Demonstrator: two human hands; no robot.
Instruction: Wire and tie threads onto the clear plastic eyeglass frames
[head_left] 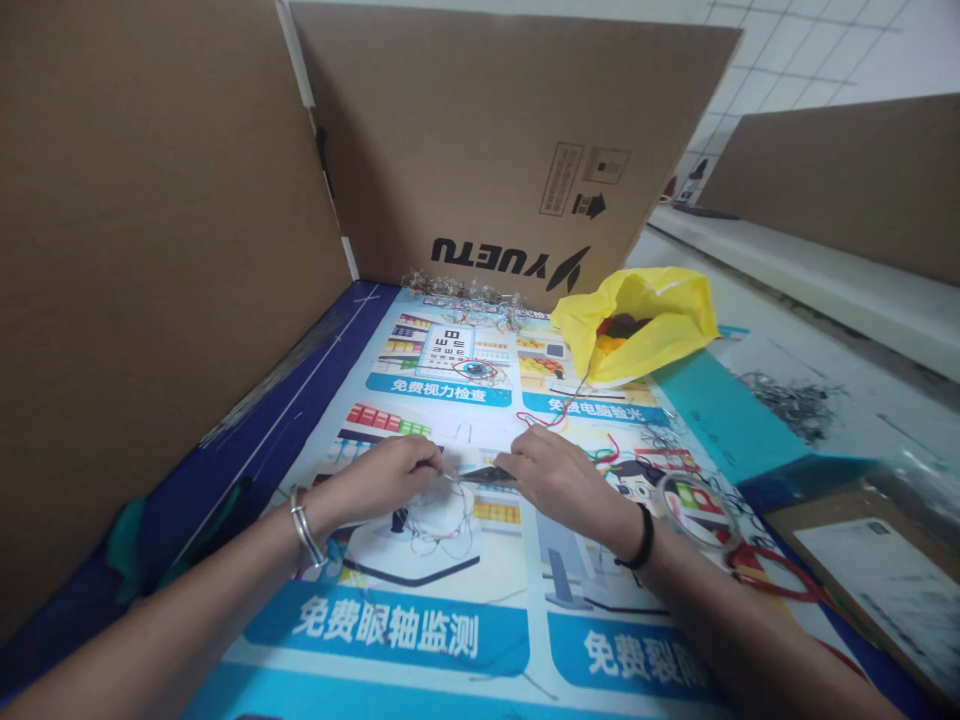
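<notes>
My right hand (559,480) is closed around dark pliers (486,475), whose tips point left toward my other hand. My left hand (390,475) pinches a thin, tangled wire (454,528), and a loose ring of it hangs just below the fingers. The plier tips meet the wire beside my left fingertips; whether they are clamped on it I cannot tell. A short bent piece of wire (464,432) lies on the printed sheet (499,570) above the hands. Red string (541,418) lies just beyond my right hand.
A yellow bag (675,335) with coloured contents stands at the back right. Cardboard panels (465,130) rise behind and at the left. Right of my forearm lie a tape roll (731,540) and a red-handled tool (780,575). Wire bundles (480,290) line the back edge.
</notes>
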